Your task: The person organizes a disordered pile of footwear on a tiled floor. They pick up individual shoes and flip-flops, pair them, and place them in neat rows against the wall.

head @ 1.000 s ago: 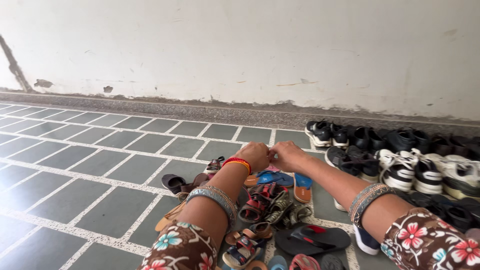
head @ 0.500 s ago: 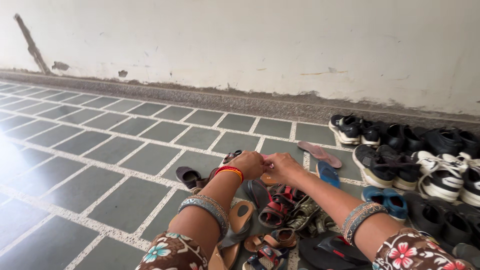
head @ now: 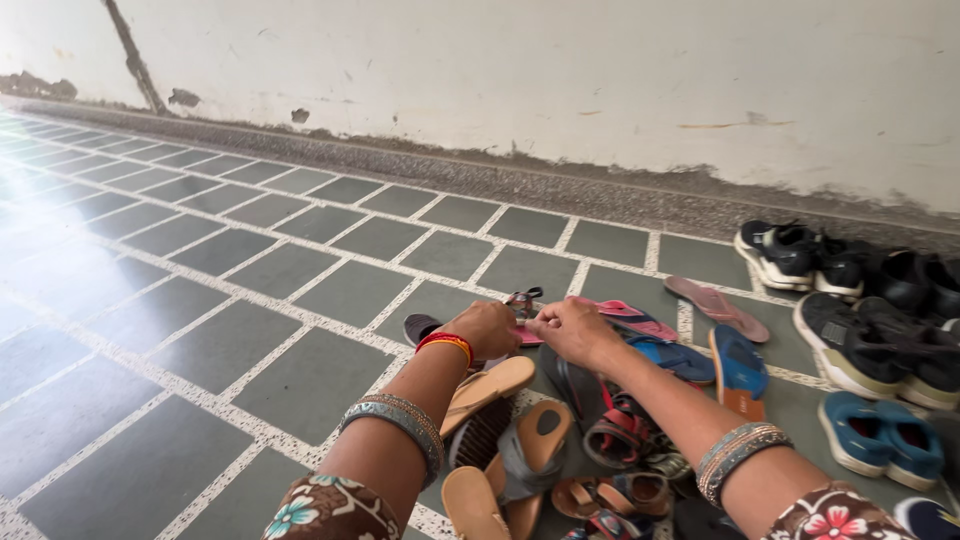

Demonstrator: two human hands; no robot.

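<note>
Item — small pink strapped sandal (head: pixel 533 335), pinched between my left hand (head: pixel 487 328) and right hand (head: pixel 572 330), both closed on it above the green tiled floor (head: pixel 300 300). I judge it light, flexible — best gripped at the strap.

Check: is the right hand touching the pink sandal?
Touching. The head view shows the right hand with fingertips pinching the pink sandal at its near end, no gap visible.
</note>
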